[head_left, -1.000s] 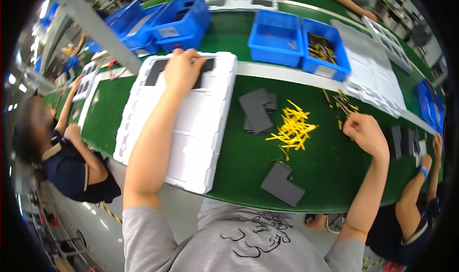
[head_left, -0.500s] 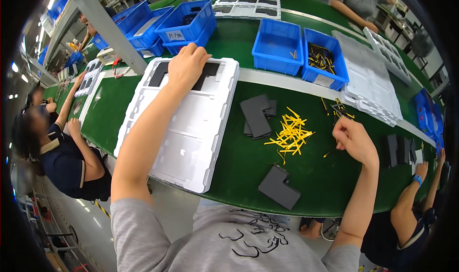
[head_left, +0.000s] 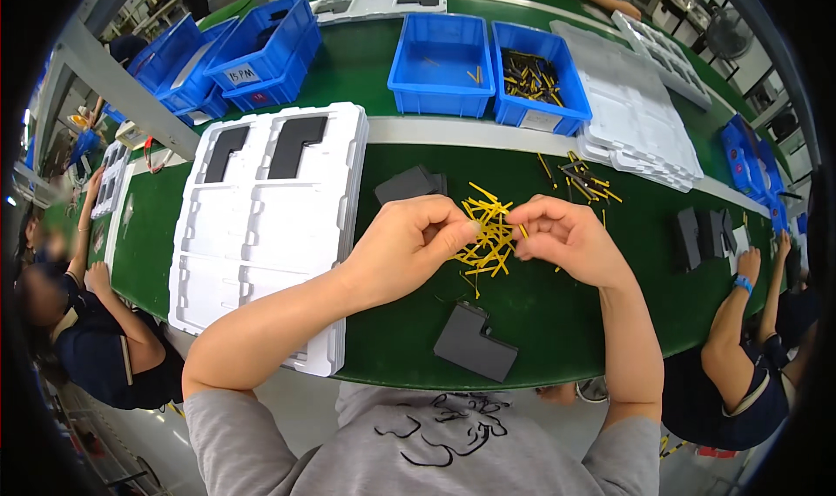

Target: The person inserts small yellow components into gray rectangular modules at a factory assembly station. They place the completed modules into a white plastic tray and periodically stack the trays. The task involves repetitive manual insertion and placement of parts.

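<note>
My left hand (head_left: 422, 239) is closed in a pinch at the left edge of a pile of yellow strips (head_left: 489, 250); what its fingertips hold, if anything, I cannot make out. Across the pile, my right hand (head_left: 570, 242) pinches a short yellow strip (head_left: 523, 231) between thumb and fingers. Behind my left hand lie overlapping dark grey L-shaped parts (head_left: 407, 185), partly hidden. Another L-shaped part (head_left: 475, 343) rests alone near the table's front edge. To the left is a white compartment tray (head_left: 292, 209), with black L-shaped pieces (head_left: 298, 146) in its two far pockets.
Farther back stand a blue bin (head_left: 440, 69) with a few strips and another blue bin (head_left: 535, 71) full of dark and yellow pieces. Loose black-and-yellow pieces (head_left: 585, 181) lie before stacked white trays (head_left: 640, 104). Co-workers sit on both sides; a metal post (head_left: 131, 87) rises at left.
My left hand has left the black piece in the tray and moved right to the yellow pile. My right hand has come left from the black-and-yellow pieces, and a yellow strip now shows in its fingers.
</note>
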Motion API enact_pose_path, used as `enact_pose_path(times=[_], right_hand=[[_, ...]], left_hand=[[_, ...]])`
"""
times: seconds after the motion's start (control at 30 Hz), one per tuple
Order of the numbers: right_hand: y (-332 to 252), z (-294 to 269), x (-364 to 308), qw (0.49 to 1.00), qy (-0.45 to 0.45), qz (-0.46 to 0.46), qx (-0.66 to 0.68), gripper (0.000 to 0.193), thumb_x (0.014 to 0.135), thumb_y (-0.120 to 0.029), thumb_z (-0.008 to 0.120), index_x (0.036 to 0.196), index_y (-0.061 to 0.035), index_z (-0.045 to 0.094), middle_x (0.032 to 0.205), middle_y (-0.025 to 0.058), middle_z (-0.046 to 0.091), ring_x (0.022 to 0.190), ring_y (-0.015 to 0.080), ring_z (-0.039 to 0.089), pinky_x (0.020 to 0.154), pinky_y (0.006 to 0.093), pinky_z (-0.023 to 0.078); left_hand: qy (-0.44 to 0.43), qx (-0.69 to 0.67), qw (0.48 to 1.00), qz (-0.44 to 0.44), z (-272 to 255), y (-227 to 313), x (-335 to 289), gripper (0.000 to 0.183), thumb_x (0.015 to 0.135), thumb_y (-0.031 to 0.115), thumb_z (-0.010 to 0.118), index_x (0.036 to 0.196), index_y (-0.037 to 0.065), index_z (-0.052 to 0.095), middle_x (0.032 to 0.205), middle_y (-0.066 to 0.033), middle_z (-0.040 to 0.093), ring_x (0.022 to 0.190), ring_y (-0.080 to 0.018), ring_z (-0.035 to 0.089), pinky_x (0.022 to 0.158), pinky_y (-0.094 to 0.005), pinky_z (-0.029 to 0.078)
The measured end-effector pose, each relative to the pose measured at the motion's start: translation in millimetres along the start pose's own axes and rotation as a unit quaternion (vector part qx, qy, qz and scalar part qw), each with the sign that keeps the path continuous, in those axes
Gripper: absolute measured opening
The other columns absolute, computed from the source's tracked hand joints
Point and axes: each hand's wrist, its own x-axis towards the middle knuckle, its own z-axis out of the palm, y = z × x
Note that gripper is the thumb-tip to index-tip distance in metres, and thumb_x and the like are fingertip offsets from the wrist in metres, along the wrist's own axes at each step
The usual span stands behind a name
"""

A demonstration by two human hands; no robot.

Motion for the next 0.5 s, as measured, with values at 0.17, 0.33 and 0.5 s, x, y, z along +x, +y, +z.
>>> enact_pose_path(times=[0.17, 0.33, 0.5], right_hand=[[0.9, 8.3, 2.5, 0.987, 0.061, -0.098, -0.113, 0.019, 0.082, 0.006, 0.063, 0.099, -0.0016, 0.067, 0.091, 0.0054, 0.059, 0.082, 0.0117, 0.06, 0.069, 0.0235, 0.049], [6.0, 17.5, 3.8, 0.946, 0.074, -0.161, -0.271, 0.017, 0.079, 0.004, 0.068, 0.094, -0.0028, 0.069, 0.089, 0.0062, 0.059, 0.078, 0.0157, 0.059, 0.067, 0.0267, 0.047], [-5.0, 25.1, 2.8, 0.945, 0.06, -0.162, -0.279, 0.019, 0.076, 0.005, 0.069, 0.094, -0.002, 0.069, 0.086, 0.0071, 0.06, 0.071, 0.0156, 0.058, 0.063, 0.0266, 0.047]], left_hand=[[0.005, 0.087, 0.993, 0.079, 2.6, -3.8, -2.9, 0.008, 0.086, 0.011, 0.068, 0.085, 0.004, 0.068, 0.074, -0.0029, 0.057, 0.058, -0.0081, 0.048, 0.053, -0.0244, 0.039], [0.019, 0.125, 0.986, 0.108, 4.8, -3.3, -2.0, 0.007, 0.079, 0.01, 0.072, 0.085, 0.008, 0.07, 0.071, -0.0004, 0.056, 0.056, -0.0111, 0.046, 0.051, -0.0252, 0.038], [0.03, 0.172, 0.977, 0.126, 5.5, -5.7, -3.7, 0.011, 0.076, 0.012, 0.074, 0.087, 0.01, 0.072, 0.069, -0.0009, 0.058, 0.057, -0.0134, 0.05, 0.052, -0.0272, 0.041]])
